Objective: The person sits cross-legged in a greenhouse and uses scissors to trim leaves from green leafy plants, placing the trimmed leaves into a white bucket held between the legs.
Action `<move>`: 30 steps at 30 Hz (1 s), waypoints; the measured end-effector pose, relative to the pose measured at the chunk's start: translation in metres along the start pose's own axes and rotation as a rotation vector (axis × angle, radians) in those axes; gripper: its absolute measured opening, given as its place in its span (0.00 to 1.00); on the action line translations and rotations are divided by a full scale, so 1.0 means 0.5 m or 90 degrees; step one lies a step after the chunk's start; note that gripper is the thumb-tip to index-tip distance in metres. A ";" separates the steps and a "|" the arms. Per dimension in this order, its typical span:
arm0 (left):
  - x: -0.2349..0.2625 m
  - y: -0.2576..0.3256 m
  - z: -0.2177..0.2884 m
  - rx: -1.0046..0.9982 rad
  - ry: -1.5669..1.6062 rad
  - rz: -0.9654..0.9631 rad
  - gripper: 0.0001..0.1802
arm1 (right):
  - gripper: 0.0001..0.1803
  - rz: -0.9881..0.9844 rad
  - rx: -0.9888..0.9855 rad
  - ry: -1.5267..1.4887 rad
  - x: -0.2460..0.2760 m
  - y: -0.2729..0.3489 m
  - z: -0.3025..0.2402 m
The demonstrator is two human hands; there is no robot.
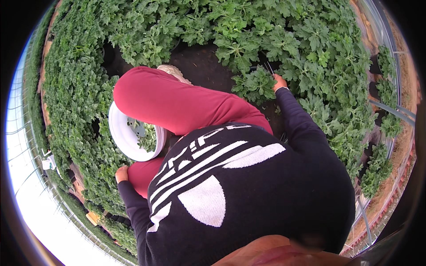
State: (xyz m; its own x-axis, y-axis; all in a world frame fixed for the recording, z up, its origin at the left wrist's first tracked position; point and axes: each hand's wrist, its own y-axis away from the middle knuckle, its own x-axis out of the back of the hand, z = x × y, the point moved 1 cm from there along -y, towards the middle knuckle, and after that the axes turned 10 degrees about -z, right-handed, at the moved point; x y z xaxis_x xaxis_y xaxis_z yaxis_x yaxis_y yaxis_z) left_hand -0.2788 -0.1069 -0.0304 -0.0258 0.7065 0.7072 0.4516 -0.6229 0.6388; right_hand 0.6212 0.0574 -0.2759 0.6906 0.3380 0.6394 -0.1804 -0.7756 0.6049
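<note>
- Your black knit sweater (288, 195) carries a white pattern (205, 203) of stripes and rounded shapes.
- Your long sleeves (301, 119) look dark navy.
- Your trousers (191, 104) are deep red.
- Your shoe (175, 72) is beige.

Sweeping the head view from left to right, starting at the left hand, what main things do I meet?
Left hand → beige shoe → low leafy plant → right hand → grey pipe near the right edge.

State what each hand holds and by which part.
Right hand: apparently a thin metal tool, by its near end. Left hand: nothing visible.
</note>
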 end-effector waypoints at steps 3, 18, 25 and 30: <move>-0.007 0.006 0.001 -0.011 0.006 0.011 0.21 | 0.21 0.034 -0.024 0.077 0.007 -0.011 0.005; 0.086 0.161 0.135 0.170 0.256 0.070 0.21 | 0.10 -0.079 0.026 0.547 0.292 0.240 -0.336; 0.172 0.249 0.262 0.214 0.207 0.076 0.19 | 0.25 0.072 0.366 0.238 0.322 0.206 -0.600; 0.140 0.210 0.249 0.231 0.230 0.045 0.19 | 0.28 -0.228 0.597 -0.096 0.200 0.240 -0.871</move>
State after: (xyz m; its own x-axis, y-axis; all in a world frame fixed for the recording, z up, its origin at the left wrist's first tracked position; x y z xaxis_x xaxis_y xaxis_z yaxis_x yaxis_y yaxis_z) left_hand -0.1220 -0.0809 0.0486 -0.2616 0.4663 0.8451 0.7423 -0.4624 0.4850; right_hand 0.3635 0.2305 0.0673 0.6893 0.6122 0.3873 0.6323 -0.7694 0.0909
